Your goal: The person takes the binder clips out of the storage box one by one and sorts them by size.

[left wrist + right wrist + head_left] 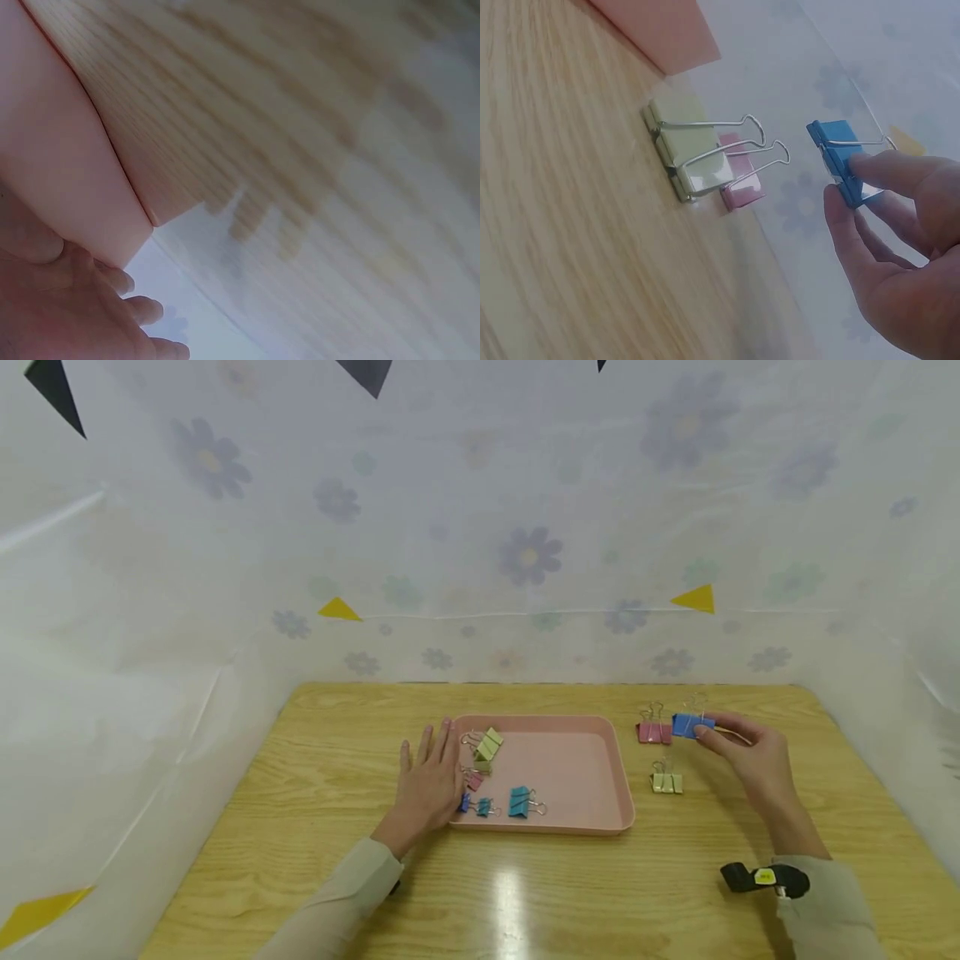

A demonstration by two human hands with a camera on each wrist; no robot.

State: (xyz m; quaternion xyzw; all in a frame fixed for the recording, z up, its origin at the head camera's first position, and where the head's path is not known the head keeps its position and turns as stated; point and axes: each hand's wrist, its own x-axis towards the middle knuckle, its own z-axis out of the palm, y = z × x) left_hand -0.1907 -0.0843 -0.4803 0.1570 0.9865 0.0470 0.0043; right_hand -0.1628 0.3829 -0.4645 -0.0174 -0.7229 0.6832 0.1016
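My right hand (757, 760) pinches a blue binder clip (692, 725) between thumb and fingers, its wire handles pointing up. In the right wrist view this blue clip (840, 154) hangs above the table level. Close to its left is a pink binder clip (654, 732), and nearer to me stands a pale yellow binder clip (667, 783), both on the table. My left hand (431, 785) lies with straight fingers along the left side of the pink tray (558, 777). In the left wrist view its fingers (142, 309) extend past the tray wall (90, 187).
Inside the tray, toward its left, lie two yellow clips (490, 743), a small pink clip (474, 782), a small dark blue clip (464, 803), a small teal clip (483, 807) and a larger teal clip (519, 802). A flower-patterned sheet (480, 643) hangs behind the wooden table (322, 885).
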